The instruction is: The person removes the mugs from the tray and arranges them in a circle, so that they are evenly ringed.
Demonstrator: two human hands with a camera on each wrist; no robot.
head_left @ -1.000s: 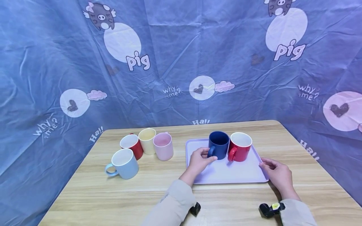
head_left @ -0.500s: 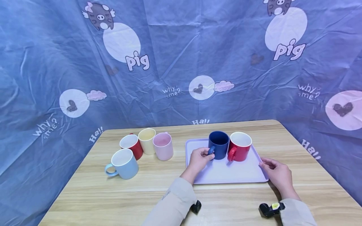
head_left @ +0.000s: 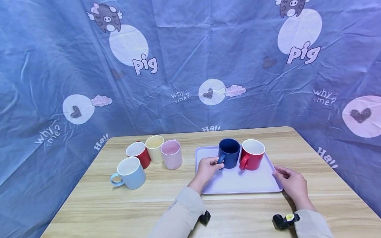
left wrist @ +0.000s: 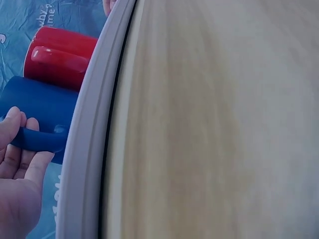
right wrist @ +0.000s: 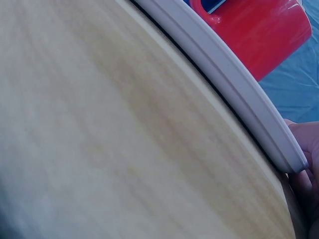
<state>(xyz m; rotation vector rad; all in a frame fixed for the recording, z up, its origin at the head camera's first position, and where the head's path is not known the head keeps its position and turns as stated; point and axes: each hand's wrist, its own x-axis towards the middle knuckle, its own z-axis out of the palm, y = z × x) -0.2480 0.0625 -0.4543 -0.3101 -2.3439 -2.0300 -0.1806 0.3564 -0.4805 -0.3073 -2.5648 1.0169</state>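
A navy blue mug point(head_left: 229, 153) stands upright toward the back of the lilac tray point(head_left: 253, 184). My left hand point(head_left: 206, 170) pinches its handle between thumb and fingers, and the left wrist view shows the fingers about the blue handle point(left wrist: 37, 140). Just right of it on the tray is a glossy red mug point(head_left: 253, 155) with a white inside, its handle toward me. At the tray's right edge my right hand point(head_left: 293, 185) grips the rim; in the right wrist view its fingers point(right wrist: 305, 134) lie above and below the tray corner.
Left of the tray on the wooden table point(head_left: 119, 211) stand a light blue mug point(head_left: 132, 175), another red mug point(head_left: 143, 156), a cream mug point(head_left: 155, 152) and a pink mug point(head_left: 172, 157). A blue printed cloth point(head_left: 178, 39) hangs behind the table.
My left thumb and fingers have closed on the blue mug's handle. The blue mug has shifted slightly left, leaving a gap to the red one. My right hand stays at the tray.
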